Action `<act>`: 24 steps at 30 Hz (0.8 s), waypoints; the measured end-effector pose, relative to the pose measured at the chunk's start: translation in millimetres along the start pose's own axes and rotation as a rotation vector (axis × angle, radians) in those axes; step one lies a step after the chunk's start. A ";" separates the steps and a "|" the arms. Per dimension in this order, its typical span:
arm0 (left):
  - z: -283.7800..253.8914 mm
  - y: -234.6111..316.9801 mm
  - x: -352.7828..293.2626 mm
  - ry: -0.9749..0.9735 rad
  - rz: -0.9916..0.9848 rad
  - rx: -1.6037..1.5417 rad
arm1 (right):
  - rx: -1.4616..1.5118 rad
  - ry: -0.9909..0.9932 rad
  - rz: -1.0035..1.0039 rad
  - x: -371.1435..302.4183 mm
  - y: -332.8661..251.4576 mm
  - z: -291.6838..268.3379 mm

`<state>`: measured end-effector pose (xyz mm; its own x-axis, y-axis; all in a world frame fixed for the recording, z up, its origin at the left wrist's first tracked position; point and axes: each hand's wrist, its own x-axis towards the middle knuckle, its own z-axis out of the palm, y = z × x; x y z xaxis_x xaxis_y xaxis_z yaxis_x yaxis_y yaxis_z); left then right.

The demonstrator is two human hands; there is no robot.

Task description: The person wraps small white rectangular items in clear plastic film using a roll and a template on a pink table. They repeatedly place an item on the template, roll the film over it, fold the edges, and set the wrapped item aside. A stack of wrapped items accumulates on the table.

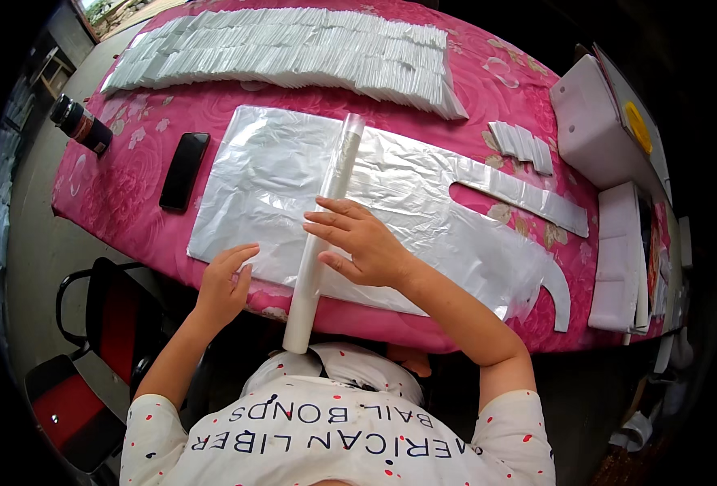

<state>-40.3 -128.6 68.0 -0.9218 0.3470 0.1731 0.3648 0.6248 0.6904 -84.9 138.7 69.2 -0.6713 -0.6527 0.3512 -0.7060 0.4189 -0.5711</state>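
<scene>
A flat pile of thin whitish plastic bags (407, 186) lies across the tablecloth, with two strap-like handles at its right end. Across it rests a long pale tube (344, 158), its near end sticking out over the table edge towards my lap. My right hand (362, 243) is over the tube, fingers spread and fingertips at its surface; whether they press on it I cannot tell. At the near left edge of the pile is my left hand (227, 279), fingers slightly bent, thumb apart, holding nothing.
Rows of folded white packets (285, 53) fill the far side, and a few more packets (522, 147) lie at the right. A black phone (185, 172) and a dark bottle (81, 123) stand left. White foam boxes (589, 113) line the right edge. Chairs (83, 405) are at lower left.
</scene>
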 end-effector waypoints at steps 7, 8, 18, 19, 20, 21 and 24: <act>17.0 1.7 -44.5 -0.123 -0.151 -0.081 | -0.268 -0.171 -0.107 38.5 30.6 46.2; 18.3 1.6 -44.0 -0.107 -0.164 -0.055 | -0.250 -0.139 -0.115 49.3 32.0 56.5; 3.1 -12.5 -53.0 -0.012 -0.474 0.349 | -0.236 0.195 0.159 148.3 2.1 152.7; 0.4 -14.5 -51.8 -0.017 -0.551 0.333 | -0.183 0.243 0.240 152.9 -2.7 156.6; -1.3 -19.3 -52.7 -0.008 -0.566 0.315 | -0.157 0.292 0.287 155.5 -5.4 158.7; -2.9 -25.7 -54.4 0.002 -0.580 0.297 | -0.132 0.341 0.335 157.7 -7.8 160.4; -7.8 -33.2 -59.5 0.047 -0.576 0.172 | -0.066 0.458 0.466 158.2 -11.9 163.7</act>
<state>1.4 -175.5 40.3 -0.9807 -0.1100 -0.1617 -0.1829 0.8085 0.5594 -145.8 -72.9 10.1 -0.9282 -0.0644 0.3666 -0.3202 0.6403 -0.6982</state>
